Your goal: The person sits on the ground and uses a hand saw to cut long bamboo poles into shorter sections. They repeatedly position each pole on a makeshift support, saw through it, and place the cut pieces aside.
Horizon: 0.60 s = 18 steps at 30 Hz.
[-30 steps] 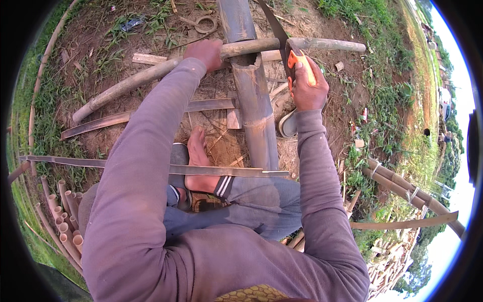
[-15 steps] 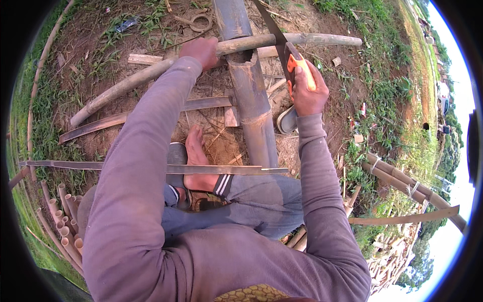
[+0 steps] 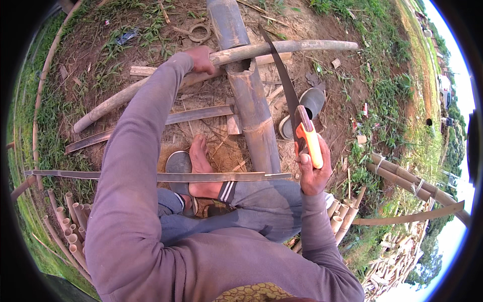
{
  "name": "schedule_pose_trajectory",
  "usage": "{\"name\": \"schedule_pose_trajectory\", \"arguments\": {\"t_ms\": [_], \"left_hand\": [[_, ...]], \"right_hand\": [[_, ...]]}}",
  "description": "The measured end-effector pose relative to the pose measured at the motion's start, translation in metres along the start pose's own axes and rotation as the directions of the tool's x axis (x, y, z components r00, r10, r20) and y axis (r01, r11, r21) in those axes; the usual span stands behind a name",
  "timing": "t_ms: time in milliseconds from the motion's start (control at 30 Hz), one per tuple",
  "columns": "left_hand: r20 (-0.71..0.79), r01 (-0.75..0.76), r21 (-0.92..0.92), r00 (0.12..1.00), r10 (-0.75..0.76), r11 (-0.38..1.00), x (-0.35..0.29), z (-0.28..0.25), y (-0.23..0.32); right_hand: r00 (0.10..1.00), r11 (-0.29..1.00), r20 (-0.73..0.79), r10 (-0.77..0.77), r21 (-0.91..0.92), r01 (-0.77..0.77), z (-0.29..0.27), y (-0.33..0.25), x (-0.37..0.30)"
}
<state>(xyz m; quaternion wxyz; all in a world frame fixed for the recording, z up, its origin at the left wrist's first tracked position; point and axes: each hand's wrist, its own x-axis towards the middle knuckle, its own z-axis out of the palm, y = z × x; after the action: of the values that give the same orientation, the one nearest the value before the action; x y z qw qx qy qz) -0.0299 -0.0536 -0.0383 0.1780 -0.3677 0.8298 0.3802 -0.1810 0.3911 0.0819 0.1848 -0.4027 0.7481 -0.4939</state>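
Observation:
My left hand (image 3: 201, 59) is closed round a long, slightly bent bamboo pole (image 3: 261, 49). The pole lies crosswise over a notch in a thick grey bamboo log (image 3: 255, 113), left of the saw. In my right hand (image 3: 315, 168) is a handsaw (image 3: 288, 83) with an orange-and-black handle. Its dark blade points away from me, its far part at the pole just right of the log. Whether the teeth touch the pole I cannot tell.
A flat bamboo strip (image 3: 216, 177) crosses above my legs. Beside my bare foot (image 3: 200, 163) is a grey shoe (image 3: 179, 168); another shoe (image 3: 312, 103) lies right of the log. Cut bamboo tubes (image 3: 70, 221) stand at the left. Tied poles (image 3: 402, 181) are at the right.
My right hand has drawn the saw back toward me, so the handle sits nearer my knee. My left hand keeps its grip on the pole. The view has shifted slightly.

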Motion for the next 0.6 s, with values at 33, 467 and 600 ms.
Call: {"name": "schedule_pose_trajectory", "arguments": {"t_ms": [33, 467, 600], "left_hand": [[-0.194, 0.026, 0.121, 0.981, -0.002, 0.992, -0.013, 0.010, 0.020], [-0.361, 0.094, 0.203, 0.932, -0.015, 0.975, -0.032, 0.025, 0.045], [-0.319, 0.108, 0.218, 0.947, -0.034, 0.970, -0.030, 0.031, 0.038]], "right_hand": [[0.999, 0.999, -0.047, 0.004, 0.041, -0.002, 0.000, 0.005, -0.001], [0.962, 0.986, -0.273, 0.030, 0.167, 0.017, 0.024, 0.014, 0.007], [0.974, 0.983, -0.133, 0.181, 0.057, -0.175, -0.005, -0.002, 0.015]]}}
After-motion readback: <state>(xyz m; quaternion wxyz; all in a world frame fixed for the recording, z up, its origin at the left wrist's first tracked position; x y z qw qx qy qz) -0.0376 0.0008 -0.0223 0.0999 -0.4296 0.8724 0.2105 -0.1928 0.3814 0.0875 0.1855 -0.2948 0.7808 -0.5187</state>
